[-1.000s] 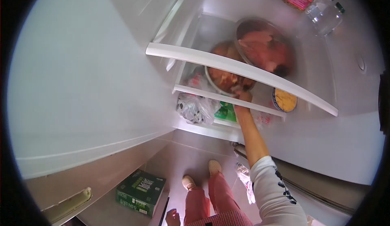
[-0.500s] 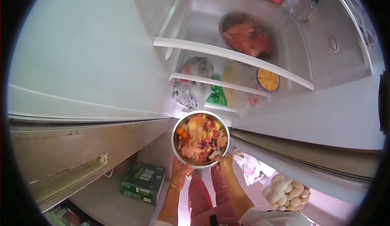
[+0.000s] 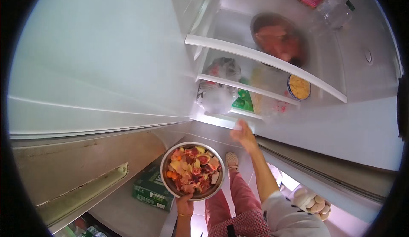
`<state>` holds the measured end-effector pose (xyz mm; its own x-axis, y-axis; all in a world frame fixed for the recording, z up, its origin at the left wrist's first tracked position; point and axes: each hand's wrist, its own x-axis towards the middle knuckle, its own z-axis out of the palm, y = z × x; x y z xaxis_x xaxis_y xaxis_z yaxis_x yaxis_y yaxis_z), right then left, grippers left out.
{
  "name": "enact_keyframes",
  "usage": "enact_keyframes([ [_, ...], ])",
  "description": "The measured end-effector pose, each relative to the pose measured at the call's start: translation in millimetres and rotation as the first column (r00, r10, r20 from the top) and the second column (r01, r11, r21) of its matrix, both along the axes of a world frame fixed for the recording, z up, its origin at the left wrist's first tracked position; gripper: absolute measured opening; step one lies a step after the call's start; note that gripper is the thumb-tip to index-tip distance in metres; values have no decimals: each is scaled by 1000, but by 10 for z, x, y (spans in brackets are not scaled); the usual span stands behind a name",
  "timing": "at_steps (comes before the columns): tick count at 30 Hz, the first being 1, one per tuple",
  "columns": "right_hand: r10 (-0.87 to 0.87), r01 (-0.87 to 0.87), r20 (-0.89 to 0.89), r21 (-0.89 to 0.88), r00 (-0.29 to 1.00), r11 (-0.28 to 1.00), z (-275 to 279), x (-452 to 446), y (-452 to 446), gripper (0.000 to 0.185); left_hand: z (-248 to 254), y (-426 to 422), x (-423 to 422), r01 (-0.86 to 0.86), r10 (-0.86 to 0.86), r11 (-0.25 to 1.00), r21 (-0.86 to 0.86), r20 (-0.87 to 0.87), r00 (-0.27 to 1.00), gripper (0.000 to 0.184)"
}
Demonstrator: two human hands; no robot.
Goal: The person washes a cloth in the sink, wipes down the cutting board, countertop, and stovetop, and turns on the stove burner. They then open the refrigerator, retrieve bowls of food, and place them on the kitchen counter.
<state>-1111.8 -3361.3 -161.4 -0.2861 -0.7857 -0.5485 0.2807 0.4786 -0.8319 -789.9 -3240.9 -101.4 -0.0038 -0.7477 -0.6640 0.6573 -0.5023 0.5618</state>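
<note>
A round metal bowl [image 3: 163,178] full of cut raw meat pieces [image 3: 192,169], with several orange and yellow bits among them, is low at the centre. My left hand [image 3: 184,204] grips its rim from below. Apart from the bowl, my right hand [image 3: 244,135] is raised in front of the fridge's lower shelves, slightly blurred, with fingers apart and nothing visible in it. Nearest to it are a green packet [image 3: 243,100] and a clear plastic bag [image 3: 279,102].
Inside the open fridge, a large bowl of meat [image 3: 279,41] rests on the upper shelf [image 3: 264,58]. Below are a small bowl of yellow food [image 3: 299,87] and a knotted bag [image 3: 217,98]. A green box [image 3: 151,190] lies at lower left; eggs [image 3: 317,205] sit in the right door.
My right hand has let go of the bowl and moved up and right, towards the shelves. My left hand has brought the bowl down and left. The view has shifted.
</note>
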Motion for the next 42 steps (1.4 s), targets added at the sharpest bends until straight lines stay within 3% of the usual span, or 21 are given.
enact_keyframes([
  [1,-61,-9,-382,-177,922,984,-144,-66,-311,82,-53,54,84,-17,17,1000,0,21,1000,71],
  [4,-6,-177,-733,-172,681,969,-41,-249,-1291,99,-188,158,245,1,1,999,-33,49,999,73],
  [5,-26,-225,-710,-257,704,940,-19,-221,-1567,104,-280,270,360,32,-29,999,-19,104,994,74],
  [8,-58,-178,-902,-147,427,973,-686,-8,-2194,91,-378,343,347,31,-38,998,60,114,993,75],
  [10,90,-134,-958,55,272,989,-857,40,-2397,82,-242,321,299,-8,-1,994,112,83,997,76],
  [11,96,-123,-959,65,267,990,-839,-29,-2431,82,-121,314,264,210,-227,974,85,346,910,43],
  [12,184,-57,-840,180,510,982,-766,-90,-2454,79,-37,319,282,418,-400,902,112,583,707,22],
  [13,224,-26,-654,298,723,954,-685,-143,-2485,75,-193,512,471,634,-417,772,40,785,459,25],
  [14,202,-2,-665,288,719,958,-747,-199,-2392,75,-161,530,518,685,-393,728,-23,805,444,29],
  [15,95,74,-759,185,644,980,-1009,-274,-2398,64,80,344,319,374,-364,922,97,546,754,35],
  [16,-13,137,-834,75,552,988,-1129,-347,-2383,54,330,142,130,64,-155,942,328,259,953,43],
  [20,-304,208,-539,-233,786,950,-942,-509,-2064,40,565,-48,136,91,-171,918,386,178,969,55],
  [22,-279,270,-573,-102,771,957,-885,-452,-1707,33,498,86,259,102,-153,928,357,120,981,52],
  [24,-379,389,-352,-47,856,920,-787,-376,-1332,29,796,-75,106,64,-142,909,411,161,977,48],
  [26,-328,383,-338,109,882,917,-511,-313,-906,27,839,6,142,403,-461,887,224,460,759,45],
  [27,-296,362,-345,145,891,921,-467,-304,-669,28,897,-49,127,408,-469,883,231,454,758,45],
  [29,-196,330,-499,196,844,924,-383,-241,-99,28,849,-61,258,264,-345,836,480,86,935,43],
  [30,-117,313,-590,241,799,919,-367,-234,109,27,857,-53,261,256,-335,837,483,83,938,43],
  [33,-125,263,-387,328,913,907,211,-165,493,25,702,97,396,250,-216,841,479,-126,968,44],
  [38,0,93,-225,404,974,910,608,-115,702,26,982,-220,103,83,-34,952,296,-165,986,71],
  [42,124,-100,-59,309,990,946,850,-187,561,26,1255,-216,-132,-14,52,958,286,-125,991,62],
])
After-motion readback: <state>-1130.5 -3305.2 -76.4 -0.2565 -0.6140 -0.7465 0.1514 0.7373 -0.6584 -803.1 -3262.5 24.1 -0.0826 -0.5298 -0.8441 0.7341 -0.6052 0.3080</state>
